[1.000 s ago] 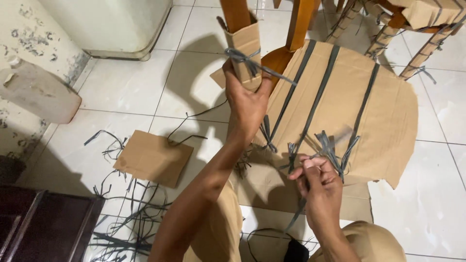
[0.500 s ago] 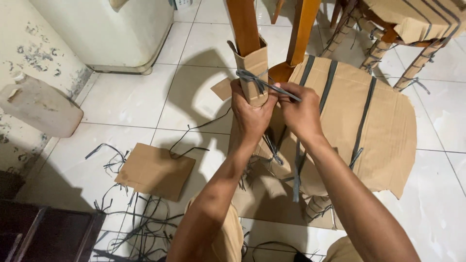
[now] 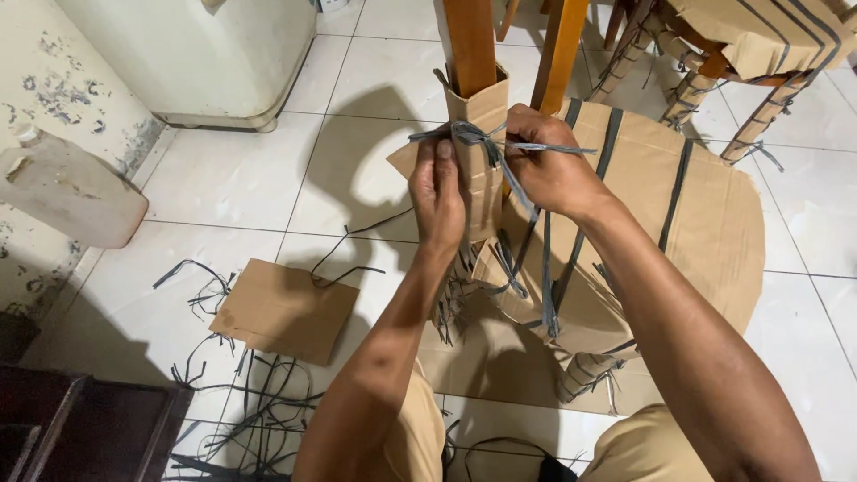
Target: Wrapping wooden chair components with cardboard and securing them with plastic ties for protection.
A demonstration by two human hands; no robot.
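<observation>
Two hands at one knot: left hand (image 3: pixel 437 192) pressing the cardboard sleeve (image 3: pixel 478 152) around the wooden chair leg (image 3: pixel 471 40), grip closed on it; right hand (image 3: pixel 546 161) pinching the grey strap (image 3: pixel 486 143), grip narrow. Risk as judged: knot slackening if the pull eases, or thin strap snapping under a hard tug, leaving the sleeve loose. Leg's long axis running up the frame, away from the body; strap tails crossing it sideways.
</observation>
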